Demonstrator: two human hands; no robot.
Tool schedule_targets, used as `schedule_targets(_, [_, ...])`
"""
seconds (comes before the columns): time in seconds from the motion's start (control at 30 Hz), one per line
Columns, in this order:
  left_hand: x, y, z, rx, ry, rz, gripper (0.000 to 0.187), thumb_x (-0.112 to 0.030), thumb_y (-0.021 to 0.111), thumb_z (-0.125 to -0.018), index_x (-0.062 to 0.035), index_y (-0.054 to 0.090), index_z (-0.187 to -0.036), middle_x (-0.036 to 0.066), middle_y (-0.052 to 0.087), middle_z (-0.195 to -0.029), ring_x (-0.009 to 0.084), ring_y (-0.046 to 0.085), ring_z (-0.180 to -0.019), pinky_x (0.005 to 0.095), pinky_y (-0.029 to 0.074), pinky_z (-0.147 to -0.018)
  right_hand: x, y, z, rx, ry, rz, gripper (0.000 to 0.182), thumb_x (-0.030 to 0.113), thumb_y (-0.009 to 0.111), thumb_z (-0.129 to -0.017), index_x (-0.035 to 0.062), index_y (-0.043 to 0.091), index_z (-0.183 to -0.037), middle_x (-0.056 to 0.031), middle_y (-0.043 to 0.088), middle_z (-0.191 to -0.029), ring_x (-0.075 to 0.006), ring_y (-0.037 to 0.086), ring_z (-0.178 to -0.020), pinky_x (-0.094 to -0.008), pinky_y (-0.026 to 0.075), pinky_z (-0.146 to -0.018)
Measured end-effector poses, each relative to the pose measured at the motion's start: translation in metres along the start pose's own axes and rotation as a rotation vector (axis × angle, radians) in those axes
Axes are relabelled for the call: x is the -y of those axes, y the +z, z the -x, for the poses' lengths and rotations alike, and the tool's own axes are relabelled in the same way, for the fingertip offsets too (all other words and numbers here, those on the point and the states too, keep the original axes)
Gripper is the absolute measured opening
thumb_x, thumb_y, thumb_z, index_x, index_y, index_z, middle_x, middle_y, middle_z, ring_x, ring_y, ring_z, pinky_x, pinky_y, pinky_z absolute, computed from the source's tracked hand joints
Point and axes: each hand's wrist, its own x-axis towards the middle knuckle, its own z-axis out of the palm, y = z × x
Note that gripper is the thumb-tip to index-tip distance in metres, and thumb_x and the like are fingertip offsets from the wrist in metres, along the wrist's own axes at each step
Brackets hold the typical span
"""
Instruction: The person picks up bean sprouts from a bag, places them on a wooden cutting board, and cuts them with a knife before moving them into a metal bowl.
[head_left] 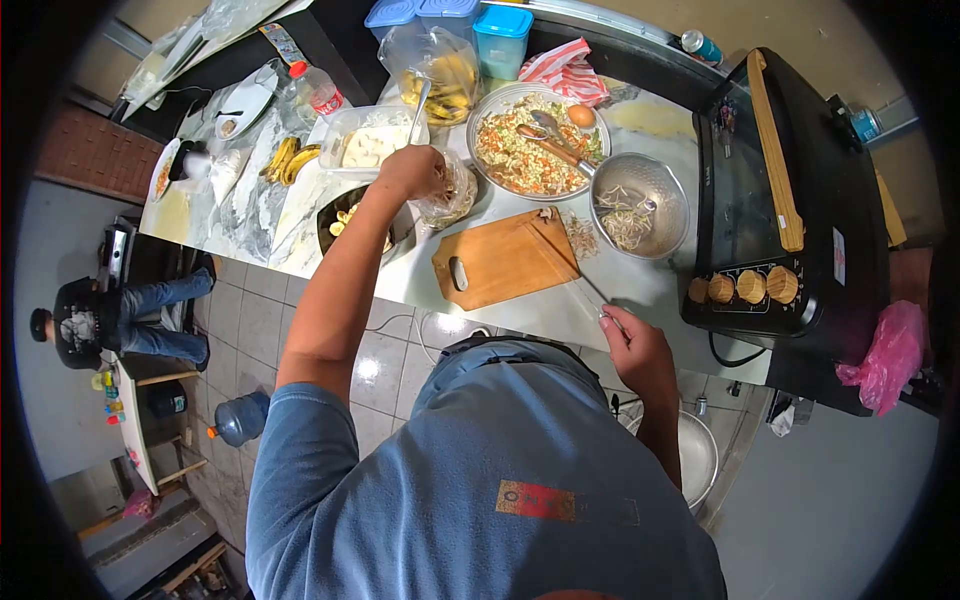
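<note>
My left hand (pixel 412 173) is closed at the top of a clear plastic bag (pixel 452 196) with something brownish inside; its fingertips are partly hidden. In my right hand (pixel 638 348) is a knife (pixel 590 293), its blade angled over the wooden cutting board (pixel 495 262). Thin sprout scraps (pixel 580 238) lie at the board's right end. Beyond them stands a metal colander (pixel 668 225) holding bean sprouts. A large tray (pixel 484 178) is heaped with shredded vegetables, an egg (pixel 581 116) and tongs (pixel 555 146).
A plastic tub (pixel 335 130) with white food and a spoon, and a dark bowl (pixel 325 222) with peelings, stand left of the bag. Bananas (pixel 290 160) lie farther left. A black oven (pixel 790 200) borders the right side. Another person (pixel 125 310) stands at far left.
</note>
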Motion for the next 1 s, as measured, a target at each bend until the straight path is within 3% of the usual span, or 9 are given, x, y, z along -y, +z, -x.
schedule_targets(0.33, [0.017,-0.019,0.022,-0.297,0.073,0.372,0.031,-0.025,0.08,-0.079,-0.0057,0.077,-0.103,0.015,0.076,-0.093,0.0302,0.074,-0.086,0.038,0.057,-0.081,-0.002,0.005,-0.004,-0.004,-0.053,-0.004,0.032,0.031,0.066,-0.096,0.0064,0.073,-0.115,-0.0207,0.071,-0.084,-0.0375,0.071,-0.078,-0.0406,0.053,-0.071])
schedule_targets(0.4, [0.018,-0.023,0.025,-0.299,0.039,0.527,0.032,-0.024,0.081,-0.081,-0.0042,0.076,-0.106,0.016,0.076,-0.091,0.0273,0.074,-0.084,0.0362,0.057,-0.079,-0.005,0.008,-0.006,-0.048,-0.133,-0.005,0.031,0.03,0.066,-0.096,0.0064,0.074,-0.115,-0.0213,0.071,-0.087,-0.0377,0.071,-0.079,-0.0402,0.054,-0.073])
schedule_targets(0.63, [0.011,-0.032,0.057,-0.317,0.05,0.667,0.028,-0.023,0.081,-0.085,-0.0029,0.076,-0.103,0.01,0.073,-0.08,0.0152,0.067,-0.07,0.0319,0.054,-0.07,0.0,0.008,-0.008,0.014,-0.067,0.02,0.03,0.03,0.066,-0.096,0.0066,0.074,-0.114,-0.0215,0.072,-0.092,-0.0376,0.072,-0.084,-0.0403,0.055,-0.076])
schedule_targets(0.7, [0.008,-0.032,0.068,-0.355,0.067,0.685,0.025,-0.021,0.08,-0.086,-0.0025,0.075,-0.102,0.008,0.071,-0.076,0.012,0.062,-0.067,0.03,0.052,-0.067,-0.008,0.013,-0.009,-0.033,-0.169,0.033,0.031,0.024,0.066,-0.097,0.0022,0.071,-0.118,-0.0183,0.068,-0.075,-0.0177,0.063,-0.06,-0.0319,0.049,-0.062])
schedule_targets(0.83, [0.007,-0.029,0.086,-0.419,0.099,0.731,0.023,-0.018,0.08,-0.087,-0.0018,0.074,-0.102,0.008,0.071,-0.077,0.0101,0.061,-0.068,0.0288,0.051,-0.066,-0.005,0.012,-0.01,-0.011,-0.166,0.07,0.031,0.024,0.066,-0.097,0.0026,0.071,-0.118,-0.0184,0.069,-0.076,-0.0176,0.063,-0.06,-0.0319,0.05,-0.063])
schedule_targets(0.9, [0.002,-0.026,0.097,-0.433,0.126,0.773,0.022,-0.016,0.08,-0.087,-0.0009,0.074,-0.102,0.007,0.07,-0.074,0.008,0.057,-0.066,0.0275,0.049,-0.063,-0.001,0.011,-0.01,0.006,-0.082,0.061,0.03,0.03,0.067,-0.095,0.0084,0.074,-0.115,-0.022,0.071,-0.097,-0.04,0.071,-0.091,-0.0421,0.056,-0.079])
schedule_targets(1.0, [-0.016,-0.019,0.121,-0.375,0.026,0.843,0.015,-0.006,0.074,-0.092,0.0017,0.072,-0.105,-0.002,0.069,-0.083,0.0018,0.057,-0.074,0.0195,0.046,-0.066,0.004,0.008,-0.01,0.06,-0.001,0.084,0.033,0.033,0.066,-0.096,0.0093,0.073,-0.118,-0.0206,0.071,-0.087,-0.0362,0.071,-0.08,-0.0401,0.054,-0.073])
